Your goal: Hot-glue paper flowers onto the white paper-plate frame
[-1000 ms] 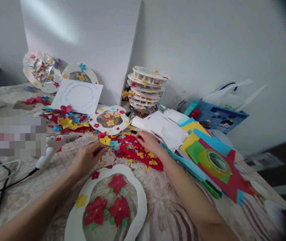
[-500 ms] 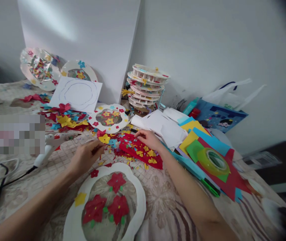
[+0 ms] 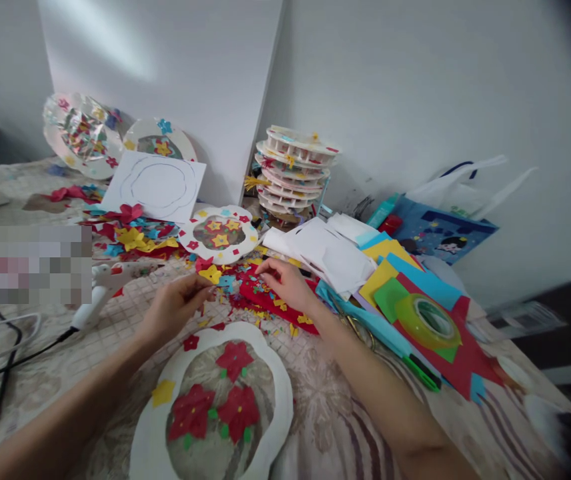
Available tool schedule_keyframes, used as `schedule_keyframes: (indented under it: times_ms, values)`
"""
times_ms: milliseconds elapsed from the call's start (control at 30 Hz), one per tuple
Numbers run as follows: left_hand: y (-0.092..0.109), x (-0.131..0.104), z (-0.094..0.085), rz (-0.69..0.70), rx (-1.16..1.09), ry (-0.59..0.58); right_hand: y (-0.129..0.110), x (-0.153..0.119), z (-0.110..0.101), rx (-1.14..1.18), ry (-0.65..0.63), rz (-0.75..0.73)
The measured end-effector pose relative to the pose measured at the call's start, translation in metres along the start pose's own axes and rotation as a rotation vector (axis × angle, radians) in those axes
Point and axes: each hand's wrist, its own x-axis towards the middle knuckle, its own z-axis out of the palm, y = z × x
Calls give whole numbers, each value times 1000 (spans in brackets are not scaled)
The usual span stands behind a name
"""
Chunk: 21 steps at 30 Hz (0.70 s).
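Observation:
My left hand [image 3: 179, 305] is closed in a pinch just beside a yellow paper flower [image 3: 211, 274]; whatever lies between its fingertips is hidden. Over a red sheet [image 3: 293, 318] strewn with tiny paper cutouts, my right hand [image 3: 285, 283] has its thumb and fingertips drawn together, and I cannot make out anything in them. Nearer to me lies a white scalloped frame [image 3: 281, 393] with a clear middle. It bears three red paper flowers [image 3: 235, 361], small green pieces, and a yellow star [image 3: 163, 393] on its rim.
A white glue gun [image 3: 90, 303] with a cord rests at left. Behind are a finished frame [image 3: 185, 235], a drawn sheet [image 3: 158, 187] and stacked white rings [image 3: 295, 173]. To the right lie coloured papers [image 3: 398, 267], tape [image 3: 435, 320], scissors [image 3: 360, 330] and a green cutter [image 3: 423, 372].
My right hand has moved left across the red sheet, closer to my left hand, uncovering the scissors beside my forearm. My left hand stays almost in place.

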Motion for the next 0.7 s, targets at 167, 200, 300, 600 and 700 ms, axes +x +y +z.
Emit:
schedule_keyframes:
  times_ms: [167, 200, 300, 600, 700]
  values:
    - [12, -2, 4, -99, -184, -78, -32, -9, 25, 348, -53, 78]
    - [14, -3, 5, -107, -205, -91, -35, -11, 28, 409, -56, 100]
    - [16, -3, 6, -117, -264, -106, -38, -13, 35, 480, -32, 126]
    - [23, -7, 7, -125, -286, -115, -42, -15, 46, 627, -27, 230]
    - [24, -9, 9, -121, -270, -106, -43, -16, 50, 733, 5, 317]
